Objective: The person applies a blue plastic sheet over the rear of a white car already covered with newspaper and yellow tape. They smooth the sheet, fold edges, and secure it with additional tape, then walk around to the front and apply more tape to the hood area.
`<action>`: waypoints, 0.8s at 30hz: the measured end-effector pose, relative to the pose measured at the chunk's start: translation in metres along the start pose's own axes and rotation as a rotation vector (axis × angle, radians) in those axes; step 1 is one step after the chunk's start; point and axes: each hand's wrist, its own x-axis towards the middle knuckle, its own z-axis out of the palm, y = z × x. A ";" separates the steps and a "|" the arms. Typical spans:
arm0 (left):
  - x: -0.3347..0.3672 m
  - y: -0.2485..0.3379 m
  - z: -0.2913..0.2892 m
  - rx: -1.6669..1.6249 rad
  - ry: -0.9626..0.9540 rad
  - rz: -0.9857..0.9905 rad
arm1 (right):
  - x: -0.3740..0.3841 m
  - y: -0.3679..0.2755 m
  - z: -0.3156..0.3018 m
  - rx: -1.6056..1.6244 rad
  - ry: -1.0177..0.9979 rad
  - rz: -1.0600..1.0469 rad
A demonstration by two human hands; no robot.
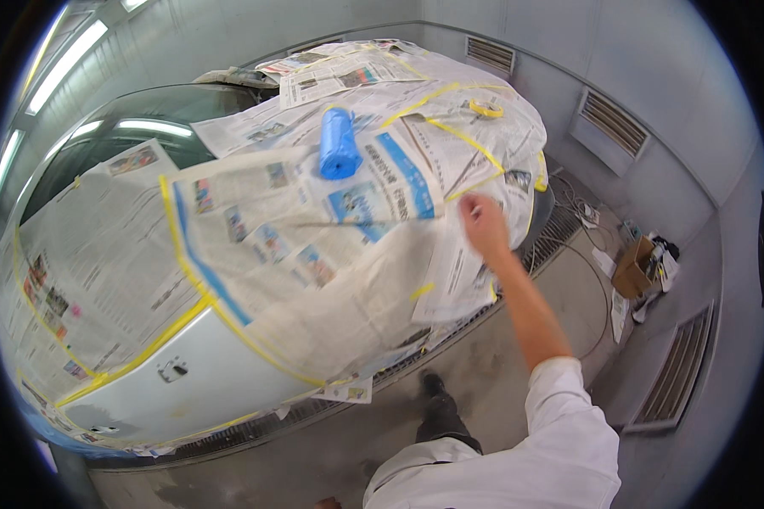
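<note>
My right hand reaches out over the front side of a car covered in newspaper sheets. Its fingers are closed, and what they hold, if anything, is too blurred to make out. Only a sliver of my left hand shows at the lower edge, its fingers hidden. A blue plastic roll lies on the newspaper, left of my right hand. Farther off, a roll of yellow masking tape rests on the covered hood. Strips of yellow tape run along the sheets' edges.
A pale door panel shows between the sheets. On the floor to the right stands an open cardboard box with paper around it, near a thin hose. Grey walls with slatted vents enclose the car, and floor grating runs alongside.
</note>
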 end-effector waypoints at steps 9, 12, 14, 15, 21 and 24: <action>-0.076 0.162 0.119 0.324 -0.126 0.301 | 0.302 0.263 -0.012 -0.743 -0.059 -0.391; -0.111 0.213 0.137 -0.012 0.061 0.383 | 0.344 0.293 -0.007 -0.876 -0.403 -0.618; -0.123 0.249 0.124 0.120 0.071 0.366 | 0.351 0.264 -0.011 -0.438 -0.412 -0.478; -0.131 0.267 0.113 0.108 0.179 0.442 | 0.341 0.239 -0.020 -0.384 -0.264 -0.402; -0.219 0.365 0.035 -0.495 0.238 0.699 | 0.099 0.022 -0.003 0.337 -0.511 -0.275; -0.248 0.399 -0.010 -0.800 0.137 0.947 | -0.038 -0.092 0.041 0.351 -1.287 -0.355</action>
